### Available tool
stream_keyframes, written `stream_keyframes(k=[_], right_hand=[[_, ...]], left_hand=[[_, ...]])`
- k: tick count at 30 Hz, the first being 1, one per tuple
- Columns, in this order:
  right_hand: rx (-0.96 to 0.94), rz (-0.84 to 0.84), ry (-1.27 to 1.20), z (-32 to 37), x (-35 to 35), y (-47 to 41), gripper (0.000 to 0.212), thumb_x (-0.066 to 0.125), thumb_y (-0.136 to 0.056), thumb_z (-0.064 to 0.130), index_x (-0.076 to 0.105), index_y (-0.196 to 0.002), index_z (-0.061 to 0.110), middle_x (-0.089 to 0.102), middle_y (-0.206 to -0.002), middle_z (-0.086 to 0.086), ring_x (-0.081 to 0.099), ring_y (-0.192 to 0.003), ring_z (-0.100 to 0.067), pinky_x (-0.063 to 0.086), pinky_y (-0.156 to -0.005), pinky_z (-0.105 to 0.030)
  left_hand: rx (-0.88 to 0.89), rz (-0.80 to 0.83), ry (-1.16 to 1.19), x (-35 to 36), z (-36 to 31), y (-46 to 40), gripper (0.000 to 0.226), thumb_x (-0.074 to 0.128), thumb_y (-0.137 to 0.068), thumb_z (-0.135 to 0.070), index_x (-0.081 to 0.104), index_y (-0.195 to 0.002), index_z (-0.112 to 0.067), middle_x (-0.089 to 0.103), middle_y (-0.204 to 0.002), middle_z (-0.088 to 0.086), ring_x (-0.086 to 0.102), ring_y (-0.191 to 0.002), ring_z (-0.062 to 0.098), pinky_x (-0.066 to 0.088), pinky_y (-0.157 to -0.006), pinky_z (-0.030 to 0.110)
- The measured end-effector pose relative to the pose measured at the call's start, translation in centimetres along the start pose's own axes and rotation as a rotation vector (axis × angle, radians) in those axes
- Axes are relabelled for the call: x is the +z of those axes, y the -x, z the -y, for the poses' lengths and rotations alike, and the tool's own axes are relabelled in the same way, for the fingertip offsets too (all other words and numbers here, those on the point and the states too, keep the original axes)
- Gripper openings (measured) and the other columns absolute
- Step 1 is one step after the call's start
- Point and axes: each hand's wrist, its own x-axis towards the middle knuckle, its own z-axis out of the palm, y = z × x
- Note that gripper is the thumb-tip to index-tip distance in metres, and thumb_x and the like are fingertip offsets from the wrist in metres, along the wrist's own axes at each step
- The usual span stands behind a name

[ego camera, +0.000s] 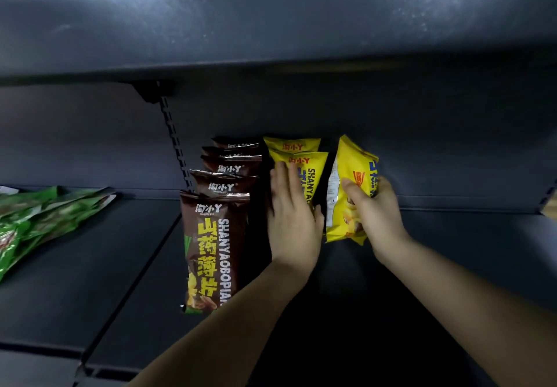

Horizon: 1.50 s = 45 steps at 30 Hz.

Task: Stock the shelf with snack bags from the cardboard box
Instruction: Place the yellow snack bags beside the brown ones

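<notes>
On the dark shelf point(452, 251), two hands work among upright snack bags.
Right hand point(373, 215) grasps a yellow bag point(346, 175) at 2 o'clock, tilted, just beside two standing yellow bags point(313, 163); left hand point(294, 218), fingers straight, presses flat on those. Brown bags point(211, 251) line up at 9 o'clock; green bags point(36, 215) lie far left.

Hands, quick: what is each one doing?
Left hand: open, fingers flat against the standing yellow bags.
Right hand: gripping a tilted yellow bag.

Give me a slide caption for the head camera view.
Right hand adds a yellow snack bag beside the row steadied by the left hand.
</notes>
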Motion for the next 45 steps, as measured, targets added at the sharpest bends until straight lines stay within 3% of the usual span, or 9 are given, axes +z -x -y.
stream_keyframes(k=[5, 9, 15, 26, 31, 35, 37, 40, 45], right_hand=[[-0.001, 0.012, 0.025, 0.0, -0.2, 0.0, 0.03, 0.065, -0.089, 0.024, 0.055, -0.114, 0.01, 0.067, -0.1, -0.004, 0.067, -0.087, -0.018, 0.055, -0.069, -0.026], [-0.004, 0.042, 0.032, -0.2, -0.2, 0.5, 0.029, 0.064, -0.089, 0.024, 0.055, -0.115, 0.012, 0.066, -0.095, 0.003, 0.065, -0.081, -0.008, 0.051, -0.057, -0.014], [-0.008, 0.034, 0.025, 0.2, -0.4, 1.0, 0.027, 0.064, -0.09, 0.022, 0.053, -0.112, 0.012, 0.064, -0.088, 0.006, 0.062, -0.075, -0.006, 0.047, -0.049, -0.008], [-0.08, 0.049, 0.093, 1.1, 0.5, 2.0, 0.029, 0.066, -0.089, 0.025, 0.05, -0.111, 0.014, 0.062, -0.091, 0.003, 0.062, -0.076, -0.014, 0.052, -0.058, -0.022], [-0.192, 0.004, 0.223, 1.7, 0.8, 3.1, 0.043, 0.068, -0.087, 0.025, 0.046, -0.123, 0.015, 0.06, -0.09, 0.013, 0.063, -0.091, -0.016, 0.05, -0.08, -0.03], [-0.31, 0.042, 0.377, 1.7, 1.0, 4.6, 0.052, 0.067, -0.087, 0.031, 0.043, -0.13, 0.017, 0.065, -0.111, -0.001, 0.062, -0.1, -0.021, 0.048, -0.08, -0.032], [-0.323, 0.109, 0.415, 1.7, 1.0, 5.2, 0.056, 0.065, -0.088, 0.025, 0.038, -0.136, 0.015, 0.06, -0.123, -0.005, 0.058, -0.11, -0.021, 0.043, -0.082, -0.028], [-0.303, 0.286, 0.418, 2.1, 0.4, 6.2, 0.061, 0.061, -0.09, 0.023, 0.03, -0.141, 0.017, 0.055, -0.129, 0.002, 0.053, -0.118, -0.014, 0.041, -0.089, -0.023], [-0.168, 0.384, 0.372, 2.2, -0.1, 6.6, 0.052, 0.058, -0.093, 0.03, 0.032, -0.138, 0.021, 0.056, -0.113, 0.012, 0.057, -0.098, -0.001, 0.044, -0.074, -0.009]], left_hand=[[-0.07, 0.045, -0.058, 1.5, 0.2, -0.9, 0.081, 0.056, -0.087, -0.035, 0.013, -0.149, -0.006, 0.016, -0.156, 0.016, 0.023, -0.143, 0.031, 0.039, -0.105, 0.039], [-0.108, 0.135, 0.017, 1.0, -0.2, -1.0, 0.086, 0.051, -0.092, -0.038, -0.005, -0.15, -0.007, -0.002, -0.158, 0.015, 0.013, -0.145, 0.028, 0.026, -0.112, 0.033], [-0.369, 0.354, 0.091, 0.3, -0.1, 1.9, 0.112, 0.068, -0.08, -0.039, -0.014, -0.147, -0.001, 0.018, -0.149, 0.017, 0.02, -0.139, 0.032, 0.022, -0.112, 0.036], [-0.56, 0.342, 0.209, -0.4, -0.3, 0.0, 0.065, 0.058, -0.092, -0.022, 0.021, -0.138, 0.003, 0.038, -0.136, 0.02, 0.039, -0.129, 0.032, 0.033, -0.101, 0.033], [-0.34, -0.046, 0.513, -4.2, -1.5, 1.3, 0.038, 0.039, -0.1, -0.023, 0.047, -0.127, 0.002, 0.053, -0.122, 0.017, 0.05, -0.115, 0.027, 0.032, -0.09, 0.017], [-0.314, 0.253, 0.892, -5.7, -3.3, 0.2, 0.049, 0.056, -0.085, -0.046, 0.055, -0.115, -0.008, 0.065, -0.099, -0.003, 0.061, -0.099, 0.014, 0.045, -0.091, 0.016], [-0.359, 0.262, 0.94, -5.7, -3.8, -0.6, 0.053, 0.068, -0.076, -0.043, 0.055, -0.111, -0.005, 0.068, -0.099, 0.005, 0.066, -0.095, 0.018, 0.052, -0.089, 0.03], [-0.413, 0.231, 0.936, -5.9, -3.4, -1.1, 0.039, 0.07, -0.083, -0.021, 0.055, -0.112, -0.001, 0.067, -0.1, 0.009, 0.065, -0.092, 0.018, 0.052, -0.082, 0.026], [-0.477, 0.244, 1.067, -5.7, -1.9, -1.0, 0.03, 0.063, -0.089, -0.021, 0.058, -0.113, -0.004, 0.069, -0.104, 0.013, 0.068, -0.095, 0.024, 0.056, -0.084, 0.036]])
